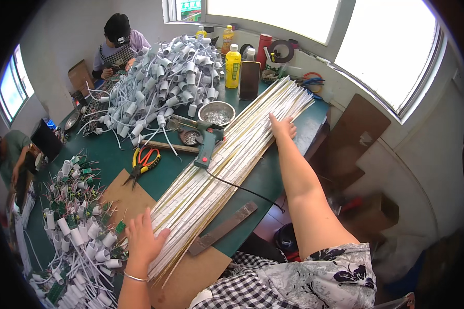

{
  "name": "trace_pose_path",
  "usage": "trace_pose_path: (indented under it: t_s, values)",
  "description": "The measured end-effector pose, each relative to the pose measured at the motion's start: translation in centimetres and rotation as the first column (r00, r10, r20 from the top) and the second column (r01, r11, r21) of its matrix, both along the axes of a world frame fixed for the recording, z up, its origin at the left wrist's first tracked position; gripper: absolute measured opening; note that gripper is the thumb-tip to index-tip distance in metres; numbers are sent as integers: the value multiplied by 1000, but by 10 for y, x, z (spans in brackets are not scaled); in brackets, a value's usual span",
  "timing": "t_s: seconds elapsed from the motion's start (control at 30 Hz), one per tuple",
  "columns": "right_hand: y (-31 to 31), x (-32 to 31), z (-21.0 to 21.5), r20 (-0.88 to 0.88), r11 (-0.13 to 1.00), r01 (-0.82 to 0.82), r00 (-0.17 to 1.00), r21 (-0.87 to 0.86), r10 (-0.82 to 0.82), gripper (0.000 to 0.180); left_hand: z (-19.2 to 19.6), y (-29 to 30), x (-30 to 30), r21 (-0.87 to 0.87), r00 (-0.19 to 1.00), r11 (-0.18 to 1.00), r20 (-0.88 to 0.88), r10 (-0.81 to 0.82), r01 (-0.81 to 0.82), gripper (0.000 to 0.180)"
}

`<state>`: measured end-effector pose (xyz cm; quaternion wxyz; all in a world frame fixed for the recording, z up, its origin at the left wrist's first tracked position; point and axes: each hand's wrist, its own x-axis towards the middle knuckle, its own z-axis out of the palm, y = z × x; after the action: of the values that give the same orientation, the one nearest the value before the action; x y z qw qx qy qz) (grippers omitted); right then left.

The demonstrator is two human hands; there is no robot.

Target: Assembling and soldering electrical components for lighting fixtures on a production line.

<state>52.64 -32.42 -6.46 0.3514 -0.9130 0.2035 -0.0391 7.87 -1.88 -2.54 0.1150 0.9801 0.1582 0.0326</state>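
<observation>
A long bundle of thin white and yellowish strips (227, 172) lies diagonally across the green table. At its near end, my left hand (143, 239) is against the left side, fingers spread and thumb over the strips. Toward the far end my right hand (283, 129) rests on the bundle's right edge, thumb and fingers apart. A green glue gun (206, 148) sits across the middle of the strips, its black cord trailing right. Beside the near end is a flat, worn dark bar (222, 228). Pliers with orange and yellow handles (142, 165) lie left of the bundle.
White cylinders with cables form a tall pile (162, 82) at the back; more, with green circuit boards, form another pile (82, 237) at left. A metal bowl (216, 113), yellow bottle (232, 67) and phone (249, 80) stand behind. One person (119, 46) sits opposite; another (13, 154) is far left.
</observation>
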Motion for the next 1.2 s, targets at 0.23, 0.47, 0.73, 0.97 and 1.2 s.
trace_pose_path:
  t_s: [0.23, 0.47, 0.73, 0.97, 1.2]
  values:
    - [17, 7, -5, 38, 998, 49, 998, -40, -47, 99, -4, -4, 6, 71, 999, 997, -31, -28, 30, 78]
    - [26, 15, -7, 50, 999, 29, 998, -25, -27, 92, 0, -19, 1, 120, 1000, 993, -22, 4, -2, 75]
    - [-14, 52, -36, 24, 986, 67, 997, 155, -72, 110, 1, -11, 7, 25, 997, 998, -55, 53, -52, 76]
    - [6, -55, 50, 500, 622, -644, 755, 446, 424, 62, 47, 5, -88, -206, 706, 962, 708, 21, 178, 39]
    - [174, -294, 82, 419, -148, -932, -285, -329, 862, 26, -21, -80, -164, -807, 406, 589, 529, 745, -29, 42]
